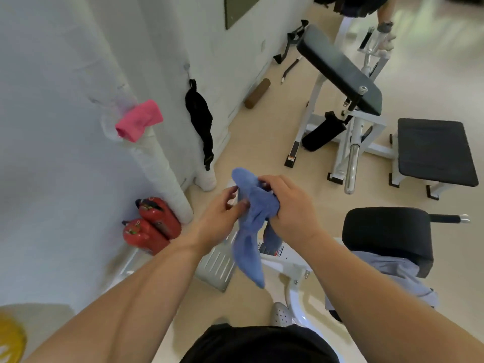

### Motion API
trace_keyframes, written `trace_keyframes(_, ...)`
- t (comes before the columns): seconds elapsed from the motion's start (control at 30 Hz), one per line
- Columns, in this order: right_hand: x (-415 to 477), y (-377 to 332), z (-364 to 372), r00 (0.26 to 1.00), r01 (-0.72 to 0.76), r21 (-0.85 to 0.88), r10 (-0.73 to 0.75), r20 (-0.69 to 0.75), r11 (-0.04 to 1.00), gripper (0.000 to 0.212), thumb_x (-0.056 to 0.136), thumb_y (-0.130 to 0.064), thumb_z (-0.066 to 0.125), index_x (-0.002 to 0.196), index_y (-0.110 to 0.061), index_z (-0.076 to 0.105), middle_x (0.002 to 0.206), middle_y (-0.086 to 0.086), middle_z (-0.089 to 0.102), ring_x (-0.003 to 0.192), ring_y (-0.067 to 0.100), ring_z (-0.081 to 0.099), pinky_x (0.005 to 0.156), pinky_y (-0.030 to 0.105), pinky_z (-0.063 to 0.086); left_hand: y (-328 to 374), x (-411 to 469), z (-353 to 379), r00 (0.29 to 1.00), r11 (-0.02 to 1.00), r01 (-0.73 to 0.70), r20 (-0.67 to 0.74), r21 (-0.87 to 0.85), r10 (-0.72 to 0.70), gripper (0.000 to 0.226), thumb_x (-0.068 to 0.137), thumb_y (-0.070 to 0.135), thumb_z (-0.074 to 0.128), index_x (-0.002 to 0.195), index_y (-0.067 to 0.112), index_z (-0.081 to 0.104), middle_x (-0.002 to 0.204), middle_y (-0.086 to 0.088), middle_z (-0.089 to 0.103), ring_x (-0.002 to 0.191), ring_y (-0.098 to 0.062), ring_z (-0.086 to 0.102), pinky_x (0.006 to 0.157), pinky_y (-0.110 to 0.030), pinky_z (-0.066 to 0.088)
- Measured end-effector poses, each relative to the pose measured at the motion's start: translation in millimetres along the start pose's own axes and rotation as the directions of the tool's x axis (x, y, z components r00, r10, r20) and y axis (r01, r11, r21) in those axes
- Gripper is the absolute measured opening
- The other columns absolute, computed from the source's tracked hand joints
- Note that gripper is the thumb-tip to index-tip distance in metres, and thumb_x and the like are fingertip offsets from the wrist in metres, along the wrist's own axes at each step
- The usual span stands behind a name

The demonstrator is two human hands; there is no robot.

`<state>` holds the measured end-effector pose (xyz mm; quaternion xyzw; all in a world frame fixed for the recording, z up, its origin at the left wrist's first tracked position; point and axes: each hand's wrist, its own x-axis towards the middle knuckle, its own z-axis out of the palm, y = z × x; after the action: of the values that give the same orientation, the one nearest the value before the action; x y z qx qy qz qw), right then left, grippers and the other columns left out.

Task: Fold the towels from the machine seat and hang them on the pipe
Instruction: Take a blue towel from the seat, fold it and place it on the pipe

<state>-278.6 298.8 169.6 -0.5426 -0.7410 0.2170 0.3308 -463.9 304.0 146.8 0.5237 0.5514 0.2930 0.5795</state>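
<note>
A blue towel (248, 247) hangs bunched between both hands in the middle of the view. My right hand (290, 205) grips its crumpled upper part. My left hand (222, 213) pinches an edge of it with thumb and fingers. A folded pink towel (138, 120) hangs over the white wrapped pipe (159, 166) by the left wall. Below my right arm, a pale grey-blue towel (387, 271) lies on the black machine seat (387, 231).
Two red fire extinguishers (152, 226) stand at the foot of the pipe. A black strap (200, 119) hangs on the wall. White gym machines with black pads (340, 72) fill the right side, and another person's leg (385, 24) shows at the top. A metal footplate (217, 268) lies under my hands.
</note>
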Motion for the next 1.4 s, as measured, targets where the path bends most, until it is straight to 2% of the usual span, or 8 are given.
trace_keyframes(0.2, -15.8, -43.0, 32.1, 0.992, 0.020, 0.009, -0.021, 0.124, 1.000, 0.054, 0.087, -0.040, 0.047, 0.137, -0.023, 0.057, 0.116, 0.002, 0.065, 0.096, 0.013, 0.059, 0.086, 0.026, 0.045, -16.2, -28.3, -36.7, 0.997, 0.964, -0.029, -0.071, -0.264, 0.011, 0.022, 0.098, 0.008, 0.058, 0.118, 0.013, 0.066, 0.114, -0.002, 0.073, 0.111, -0.015, 0.066, 0.104, -0.038, 0.051)
trace_keyframes(0.37, -18.1, -48.4, 40.8, 0.952, -0.084, -0.179, 0.131, 0.276, 0.980, 0.059, 0.076, -0.016, 0.069, 0.133, -0.027, 0.059, 0.121, -0.003, 0.059, 0.095, 0.028, 0.064, 0.073, 0.042, 0.057, -16.0, -44.3, -67.6, 0.973, 0.939, -0.022, -0.225, -0.344, -0.060, 0.022, 0.096, 0.019, 0.061, 0.100, -0.002, 0.058, 0.091, -0.012, 0.060, 0.089, -0.023, 0.056, 0.082, -0.043, 0.047)
trace_keyframes(0.5, -8.2, -60.8, 45.0, 0.767, 0.033, -0.316, 0.179, 0.616, 0.948, 0.074, 0.080, -0.019, 0.073, 0.149, -0.026, 0.044, 0.142, 0.003, 0.052, 0.128, 0.026, 0.050, 0.105, 0.037, 0.042, -10.6, -65.7, -95.0, 0.975, 0.981, -0.055, -0.221, -0.189, 0.012, 0.014, 0.100, 0.016, 0.060, 0.102, 0.003, 0.062, 0.086, -0.006, 0.064, 0.082, -0.016, 0.060, 0.074, -0.033, 0.051)
trace_keyframes(0.63, 14.9, -90.9, 46.2, 0.846, -0.103, -0.036, 0.107, 0.523, 0.994, 0.075, 0.095, -0.016, 0.063, 0.159, -0.027, 0.025, 0.164, -0.007, 0.026, 0.147, 0.006, 0.027, 0.114, 0.020, 0.024, -1.0, -80.9, -121.1, 0.987, 0.965, -0.161, 0.016, 0.205, 0.161, 0.014, 0.094, 0.015, 0.067, 0.089, 0.002, 0.064, 0.074, -0.004, 0.053, 0.073, -0.014, 0.049, 0.073, -0.032, 0.042)
trace_keyframes(0.8, 29.9, -122.8, 68.2, 0.789, 0.098, 0.066, -0.118, 0.603, 0.993, 0.038, 0.097, -0.025, 0.067, 0.134, -0.028, 0.060, 0.162, -0.007, 0.031, 0.144, 0.000, 0.029, 0.118, 0.023, 0.022, 3.5, -99.9, -148.9, 0.960, 0.880, -0.250, -0.016, 0.403, 0.280, 0.019, 0.086, 0.025, 0.079, 0.074, 0.013, 0.072, 0.065, -0.005, 0.060, 0.061, -0.007, 0.049, 0.061, -0.032, 0.044)
trace_keyframes(0.97, 34.4, -150.3, 92.8, 0.757, 0.227, 0.159, -0.277, 0.592, 0.961, 0.054, 0.092, -0.020, 0.073, 0.141, -0.023, 0.051, 0.151, -0.013, 0.045, 0.132, -0.004, 0.039, 0.102, 0.001, 0.024, -5.5, -126.8, -170.9, 0.945, 0.865, -0.251, -0.081, 0.435, 0.315, 0.005, 0.085, 0.019, 0.080, 0.081, 0.016, 0.078, 0.071, 0.000, 0.070, 0.067, -0.013, 0.061, 0.064, -0.023, 0.049)
trace_keyframes(1.2, 55.5, -159.9, 136.5, 0.694, 0.350, 0.258, -0.434, 0.574, 0.901, 0.012, 0.084, -0.021, 0.072, 0.089, -0.012, 0.066, 0.090, 0.001, 0.068, 0.088, 0.020, 0.060, 0.083, 0.034, 0.047, -28.1, -150.1, -186.2, 0.890, 0.919, -0.132, -0.363, 0.372, 0.275, 0.014, 0.080, 0.019, 0.080, 0.073, 0.013, 0.069, 0.069, -0.011, 0.061, 0.057, -0.009, 0.049, 0.053, -0.030, 0.048)
trace_keyframes(1.4, 87.3, -147.0, 150.9, 0.737, 0.289, 0.272, -0.395, 0.548, 0.918, 0.022, 0.085, -0.019, 0.074, 0.077, -0.026, 0.055, 0.071, -0.007, 0.056, 0.069, 0.010, 0.051, 0.067, 0.024, 0.042, -45.8, -158.7, -193.8, 0.894, 0.955, 0.103, -0.446, 0.279, 0.034, 0.012, 0.079, 0.011, 0.073, 0.074, 0.021, 0.067, 0.068, -0.002, 0.062, 0.060, -0.005, 0.051, 0.059, -0.022, 0.044)
